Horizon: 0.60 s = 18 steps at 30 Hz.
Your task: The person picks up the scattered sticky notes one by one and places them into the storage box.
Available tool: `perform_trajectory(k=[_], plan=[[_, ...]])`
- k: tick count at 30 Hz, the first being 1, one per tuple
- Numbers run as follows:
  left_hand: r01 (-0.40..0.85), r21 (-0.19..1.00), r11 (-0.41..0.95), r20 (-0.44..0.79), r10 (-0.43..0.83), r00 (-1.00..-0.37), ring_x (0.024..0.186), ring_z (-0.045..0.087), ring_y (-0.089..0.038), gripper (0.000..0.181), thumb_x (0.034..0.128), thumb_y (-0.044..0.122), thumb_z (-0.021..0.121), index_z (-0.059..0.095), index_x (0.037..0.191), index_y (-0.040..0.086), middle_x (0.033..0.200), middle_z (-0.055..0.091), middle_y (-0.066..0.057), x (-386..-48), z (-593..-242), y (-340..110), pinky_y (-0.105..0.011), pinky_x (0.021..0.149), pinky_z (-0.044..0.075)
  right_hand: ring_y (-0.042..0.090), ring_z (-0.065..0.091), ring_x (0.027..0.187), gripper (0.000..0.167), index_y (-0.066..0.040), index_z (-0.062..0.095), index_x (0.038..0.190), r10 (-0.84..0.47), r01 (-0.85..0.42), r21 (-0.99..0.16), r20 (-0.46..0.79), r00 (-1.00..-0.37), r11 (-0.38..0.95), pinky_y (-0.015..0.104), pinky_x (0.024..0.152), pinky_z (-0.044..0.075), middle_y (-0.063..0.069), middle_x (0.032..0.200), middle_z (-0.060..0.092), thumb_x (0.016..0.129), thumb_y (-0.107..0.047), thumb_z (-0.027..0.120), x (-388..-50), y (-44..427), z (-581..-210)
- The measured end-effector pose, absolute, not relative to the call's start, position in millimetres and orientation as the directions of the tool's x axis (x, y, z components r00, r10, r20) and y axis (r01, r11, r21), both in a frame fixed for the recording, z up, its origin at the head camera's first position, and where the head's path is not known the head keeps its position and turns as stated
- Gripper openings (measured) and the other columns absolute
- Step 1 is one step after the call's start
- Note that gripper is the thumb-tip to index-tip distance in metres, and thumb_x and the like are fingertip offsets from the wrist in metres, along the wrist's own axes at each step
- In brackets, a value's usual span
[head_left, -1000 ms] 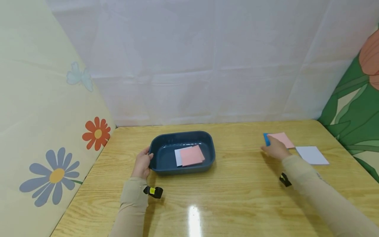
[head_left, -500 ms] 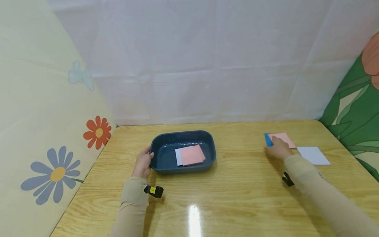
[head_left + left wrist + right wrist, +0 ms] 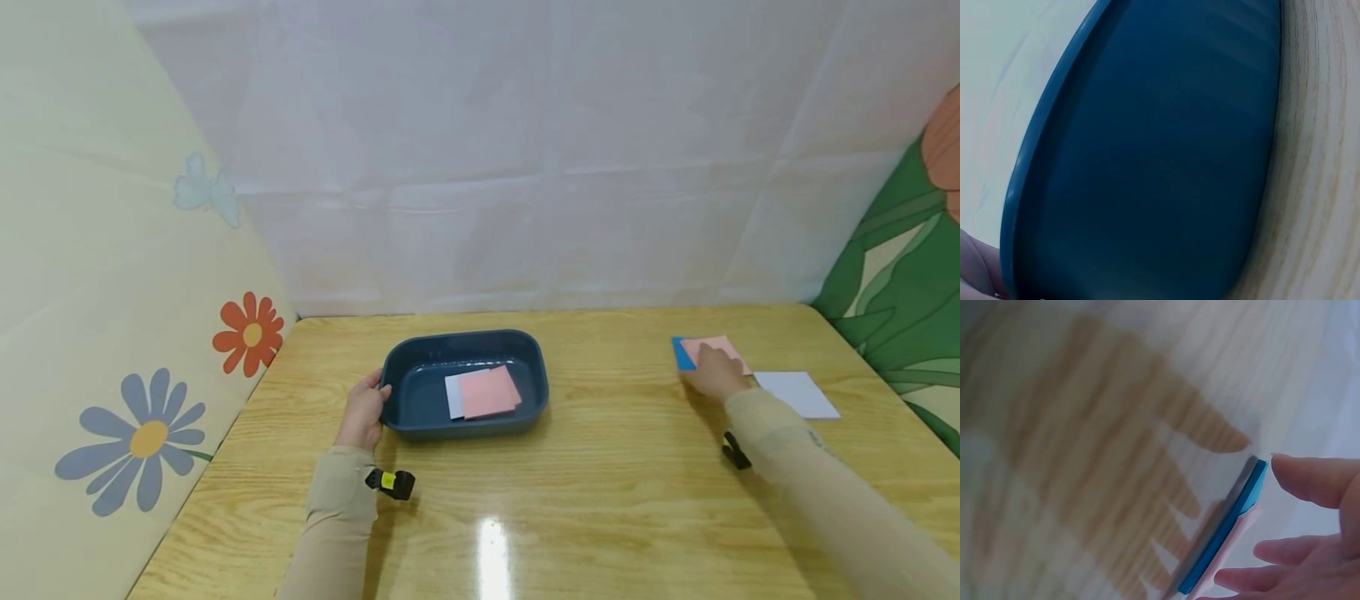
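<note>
My left hand (image 3: 363,412) grips the left end of a dark blue rectangular dish (image 3: 465,429), with the thumb over its rim. The dish wall (image 3: 1154,150) fills most of the left wrist view. Inside the dish, pink square papers (image 3: 487,393) overlap a white one (image 3: 453,396). My right hand (image 3: 716,373) is over a pink square paper (image 3: 731,350) lying on a blue square (image 3: 683,354). The right wrist view shows the right hand (image 3: 1310,544) with its fingers extended; the thumb is near a corner of the blue square (image 3: 1225,531), with no grip on it visible.
A white square paper (image 3: 797,394) lies on the wooden table (image 3: 585,500) to the right of the pink one. Behind the table hangs a white cloth (image 3: 540,167), and printed flower panels (image 3: 150,333) flank it.
My right hand has moved slightly right across the pink paper, its thumb drawing back from the blue square's edge. The left hand keeps its hold on the dish.
</note>
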<state>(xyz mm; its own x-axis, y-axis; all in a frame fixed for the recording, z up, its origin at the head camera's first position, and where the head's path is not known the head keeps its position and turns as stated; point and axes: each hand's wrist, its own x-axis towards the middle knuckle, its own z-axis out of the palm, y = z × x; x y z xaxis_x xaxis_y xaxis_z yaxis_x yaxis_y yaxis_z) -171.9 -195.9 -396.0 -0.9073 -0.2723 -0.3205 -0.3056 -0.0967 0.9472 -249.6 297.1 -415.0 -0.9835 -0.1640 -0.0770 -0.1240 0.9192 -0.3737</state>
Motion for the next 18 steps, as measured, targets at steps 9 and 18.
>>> perform_trajectory(k=[9, 18], plan=[[-0.315, 0.944, -0.100, -0.330, -0.264, -0.906, 0.144, 0.017, -0.035, 0.051, 0.1024, -0.004, 0.029, 0.017, 0.151, -0.007, 0.158, 0.014, -0.023, -172.1, -395.1, -194.5, -0.046, 0.115, 0.019, 0.065, 0.031, 0.113, 0.062, 0.030, 0.030, 0.122, -0.107, -0.052, -0.379, -0.126, -0.986, 0.924, 0.073, 0.095, 0.022, 0.050, 0.120, 0.036, 0.091, -0.017, 0.056, -250.3, 305.3, -414.6], [-0.315, 0.943, -0.108, -0.332, -0.260, -0.907, 0.144, 0.016, -0.035, 0.052, 0.1024, -0.004, 0.029, 0.015, 0.152, -0.006, 0.158, 0.013, -0.023, -172.3, -395.4, -194.1, -0.046, 0.115, 0.018, 0.064, 0.029, 0.112, 0.069, 0.030, 0.027, 0.121, -0.107, -0.024, -0.354, -0.217, -0.970, 0.935, 0.070, 0.093, 0.020, 0.052, 0.119, 0.032, 0.092, -0.027, 0.054, -257.9, 315.5, -413.3]])
